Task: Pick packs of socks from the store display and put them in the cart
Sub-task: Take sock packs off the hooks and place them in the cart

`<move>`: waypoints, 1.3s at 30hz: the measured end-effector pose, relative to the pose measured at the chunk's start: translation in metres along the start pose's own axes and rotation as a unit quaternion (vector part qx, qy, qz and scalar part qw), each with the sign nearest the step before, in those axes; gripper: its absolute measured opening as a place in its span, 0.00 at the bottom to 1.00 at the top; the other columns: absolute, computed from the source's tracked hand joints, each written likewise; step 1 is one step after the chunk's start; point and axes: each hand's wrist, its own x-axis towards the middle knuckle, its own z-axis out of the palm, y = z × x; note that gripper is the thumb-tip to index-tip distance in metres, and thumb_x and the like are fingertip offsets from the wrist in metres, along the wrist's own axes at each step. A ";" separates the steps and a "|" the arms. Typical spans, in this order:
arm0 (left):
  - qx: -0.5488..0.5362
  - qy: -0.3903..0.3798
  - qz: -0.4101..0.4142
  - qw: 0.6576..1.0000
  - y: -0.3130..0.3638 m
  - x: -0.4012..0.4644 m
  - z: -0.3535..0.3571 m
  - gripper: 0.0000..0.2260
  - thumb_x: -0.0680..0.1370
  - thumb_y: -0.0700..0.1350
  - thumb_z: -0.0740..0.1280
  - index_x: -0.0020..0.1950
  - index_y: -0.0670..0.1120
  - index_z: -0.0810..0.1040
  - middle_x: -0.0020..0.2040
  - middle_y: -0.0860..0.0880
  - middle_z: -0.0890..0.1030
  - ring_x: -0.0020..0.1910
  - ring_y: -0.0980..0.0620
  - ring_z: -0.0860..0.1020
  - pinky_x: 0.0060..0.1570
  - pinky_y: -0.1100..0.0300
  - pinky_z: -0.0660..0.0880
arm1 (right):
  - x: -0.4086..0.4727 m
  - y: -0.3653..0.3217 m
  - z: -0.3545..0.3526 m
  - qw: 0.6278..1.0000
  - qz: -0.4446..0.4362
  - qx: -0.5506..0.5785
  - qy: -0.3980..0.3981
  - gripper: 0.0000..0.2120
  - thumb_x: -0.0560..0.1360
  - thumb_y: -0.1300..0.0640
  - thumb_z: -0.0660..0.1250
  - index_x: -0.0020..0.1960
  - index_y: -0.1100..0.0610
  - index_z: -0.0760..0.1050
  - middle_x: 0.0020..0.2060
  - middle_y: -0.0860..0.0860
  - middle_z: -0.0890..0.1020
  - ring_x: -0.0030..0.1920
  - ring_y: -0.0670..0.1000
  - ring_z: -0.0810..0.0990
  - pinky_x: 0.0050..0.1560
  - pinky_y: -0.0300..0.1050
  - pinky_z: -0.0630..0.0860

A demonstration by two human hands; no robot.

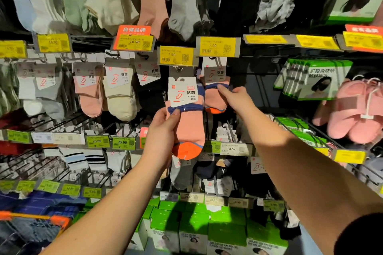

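Observation:
A pink sock pack (189,122) with navy trim, an orange toe and a white card label sits in my left hand (160,138), thumb on its front and fingers behind it. It is in front of the display, just below a yellow 7.99 price tag. My right hand (235,97) pinches a second pink sock pack (214,99) of the same kind, which hangs on its hook under the other 7.99 tag. The cart (35,223), with orange trim, shows at the bottom left corner.
Wire hooks carry many other sock packs (118,91) to the left and above. Yellow price tags (217,46) stick out on the hook ends. Green boxes (192,230) fill the bottom shelf. Green mask packs (310,80) and pink slippers (356,114) hang on the right.

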 end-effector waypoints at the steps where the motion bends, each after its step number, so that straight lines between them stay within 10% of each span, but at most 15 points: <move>1: -0.003 -0.001 0.000 1.000 -0.001 0.000 0.000 0.06 0.83 0.41 0.63 0.59 0.47 0.77 0.49 0.49 0.86 0.44 0.55 0.85 0.40 0.60 0.80 | -0.007 0.005 -0.002 1.000 -0.007 0.013 0.009 0.38 0.74 0.36 0.69 0.73 0.60 0.65 0.68 0.57 0.74 0.65 0.57 0.75 0.56 0.45 0.70; 6: -0.012 -0.015 0.002 1.000 -0.002 0.002 0.003 0.07 0.83 0.40 0.63 0.60 0.47 0.76 0.48 0.50 0.86 0.44 0.55 0.85 0.39 0.62 0.80 | -0.061 0.022 -0.001 0.989 -0.025 0.140 -0.037 0.19 0.81 0.41 0.60 0.60 0.54 0.75 0.51 0.49 0.81 0.52 0.49 0.80 0.49 0.44 0.73; 12: 0.004 -0.051 0.005 0.999 -0.008 0.002 0.019 0.08 0.82 0.40 0.64 0.59 0.49 0.79 0.51 0.49 0.87 0.47 0.52 0.85 0.46 0.57 0.80 | -0.112 0.019 0.017 0.947 -0.048 0.287 -0.135 0.19 0.78 0.38 0.63 0.59 0.49 0.80 0.54 0.51 0.85 0.56 0.52 0.83 0.59 0.52 0.78; 16: 0.008 -0.076 -0.005 0.997 -0.011 0.003 0.029 0.11 0.83 0.41 0.64 0.64 0.48 0.78 0.57 0.44 0.85 0.55 0.45 0.84 0.55 0.49 0.79 | -0.116 0.013 0.014 0.945 -0.091 0.289 -0.122 0.16 0.75 0.42 0.67 0.56 0.51 0.80 0.52 0.52 0.87 0.54 0.54 0.85 0.60 0.58 0.80; 26: 0.119 -0.085 0.000 0.989 -0.007 0.028 0.047 0.06 0.84 0.46 0.62 0.52 0.50 0.79 0.45 0.49 0.85 0.41 0.50 0.82 0.36 0.57 0.74 | -0.087 -0.011 -0.003 0.951 -0.138 0.268 -0.073 0.06 0.83 0.53 0.63 0.55 0.50 0.78 0.52 0.51 0.86 0.52 0.52 0.85 0.55 0.53 0.80; 39: 0.101 -0.073 -0.007 0.992 0.000 0.054 0.071 0.07 0.84 0.44 0.62 0.53 0.47 0.80 0.52 0.43 0.85 0.49 0.45 0.83 0.48 0.52 0.78 | -0.059 -0.026 -0.010 0.942 -0.120 0.312 -0.036 0.06 0.82 0.55 0.64 0.55 0.54 0.79 0.53 0.56 0.86 0.54 0.58 0.85 0.57 0.58 0.79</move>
